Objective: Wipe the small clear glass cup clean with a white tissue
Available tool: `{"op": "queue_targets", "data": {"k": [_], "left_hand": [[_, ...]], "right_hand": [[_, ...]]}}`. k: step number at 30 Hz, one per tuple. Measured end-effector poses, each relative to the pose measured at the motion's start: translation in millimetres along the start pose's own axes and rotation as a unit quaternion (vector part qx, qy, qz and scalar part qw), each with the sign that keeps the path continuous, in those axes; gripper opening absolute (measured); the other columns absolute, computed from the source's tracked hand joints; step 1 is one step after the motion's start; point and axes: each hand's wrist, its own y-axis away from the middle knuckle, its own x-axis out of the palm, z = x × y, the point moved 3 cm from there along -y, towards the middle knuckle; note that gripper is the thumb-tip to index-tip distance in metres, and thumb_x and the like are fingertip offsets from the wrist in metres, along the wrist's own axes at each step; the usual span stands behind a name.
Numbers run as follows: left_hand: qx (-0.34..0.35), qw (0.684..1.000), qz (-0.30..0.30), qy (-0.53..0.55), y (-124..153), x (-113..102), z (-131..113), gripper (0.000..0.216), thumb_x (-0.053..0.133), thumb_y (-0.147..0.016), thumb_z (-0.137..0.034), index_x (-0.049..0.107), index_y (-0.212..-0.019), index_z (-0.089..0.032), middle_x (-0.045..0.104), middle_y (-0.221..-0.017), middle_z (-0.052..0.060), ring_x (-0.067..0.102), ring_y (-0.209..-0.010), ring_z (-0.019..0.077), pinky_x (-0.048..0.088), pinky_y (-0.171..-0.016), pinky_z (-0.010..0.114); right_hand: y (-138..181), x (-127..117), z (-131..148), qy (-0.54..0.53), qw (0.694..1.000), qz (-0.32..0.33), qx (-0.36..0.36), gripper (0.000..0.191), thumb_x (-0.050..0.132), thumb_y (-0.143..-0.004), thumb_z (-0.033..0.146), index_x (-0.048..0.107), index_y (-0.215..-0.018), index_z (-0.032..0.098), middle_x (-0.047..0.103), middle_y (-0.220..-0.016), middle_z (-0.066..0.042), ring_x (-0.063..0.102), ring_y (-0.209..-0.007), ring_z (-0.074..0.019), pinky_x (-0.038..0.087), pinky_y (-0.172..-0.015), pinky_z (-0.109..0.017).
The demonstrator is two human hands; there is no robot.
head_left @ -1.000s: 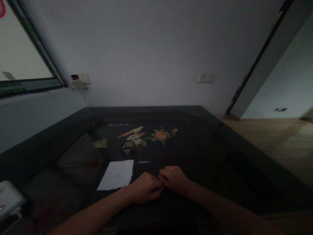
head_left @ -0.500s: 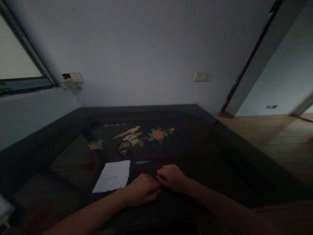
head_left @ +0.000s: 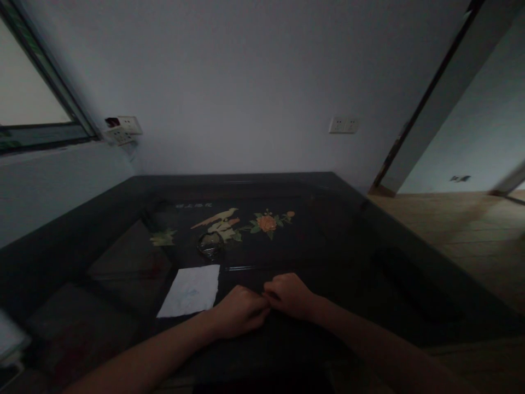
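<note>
My left hand (head_left: pixel 238 311) and my right hand (head_left: pixel 290 295) rest together on a dark glossy table (head_left: pixel 336 241), fingertips meeting between them. Both hands have their fingers curled in; whatever they pinch is too small and dark to make out. A white square of tissue (head_left: pixel 189 290) lies flat just left of my left hand. Beyond it sits a small round dark object (head_left: pixel 210 244), perhaps a watch, on the table's painted bird and flower inlay (head_left: pixel 241 223).
The table fills a corner under a grey wall with sockets (head_left: pixel 344 125) and more sockets (head_left: pixel 123 127) by a window (head_left: pixel 28 104). A pale object (head_left: pixel 10 339) sits at the far left edge. Wooden floor (head_left: pixel 463 230) and a doorway lie to the right.
The hands stay joined in nearly the same place. The view has shifted slightly, so the pale object at the left has slid mostly out of sight.
</note>
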Motion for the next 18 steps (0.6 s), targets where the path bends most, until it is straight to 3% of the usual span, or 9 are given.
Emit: {"op": "queue_targets", "data": {"k": [18], "left_hand": [[-0.024,0.999,0.015,0.026,0.1,-2.3,1.3,0.013,0.05,-0.084,-0.016,0.058,-0.074,-0.017,0.065,-0.066,0.0,0.055,-0.055,0.0106,0.031,-0.052,0.021]], "right_hand": [[1.7,1.8,0.0,-0.006,1.0,-0.009,-0.011,0.021,0.047,-0.091,0.03,0.062,-0.084,0.018,0.069,-0.082,-0.005,0.06,-0.072,-0.0144,0.023,-0.057,-0.027]]}}
